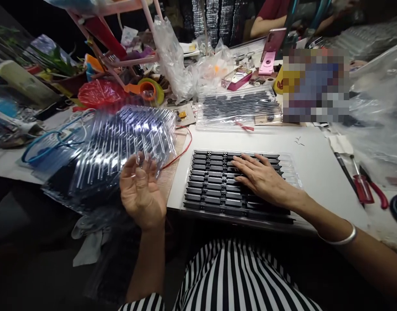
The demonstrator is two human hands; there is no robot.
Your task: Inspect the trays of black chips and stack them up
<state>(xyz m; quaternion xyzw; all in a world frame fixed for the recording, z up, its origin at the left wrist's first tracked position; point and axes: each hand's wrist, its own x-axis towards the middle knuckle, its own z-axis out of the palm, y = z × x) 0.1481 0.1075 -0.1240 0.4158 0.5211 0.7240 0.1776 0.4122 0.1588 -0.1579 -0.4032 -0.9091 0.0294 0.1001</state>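
- Right hand: open, palm down, fingers slightly spread, touching black parts in a clear tray at the front of the white board.
- Left hand: half open, fingers curled up, near the stacked clear trays; can't tell if anything small is in it.
- Counts: one tray under right hand, one filled tray behind, one screwdriver, one pliers, one phone; black parts many, partly covered by right hand.
- Pixelated patch hides things back right.
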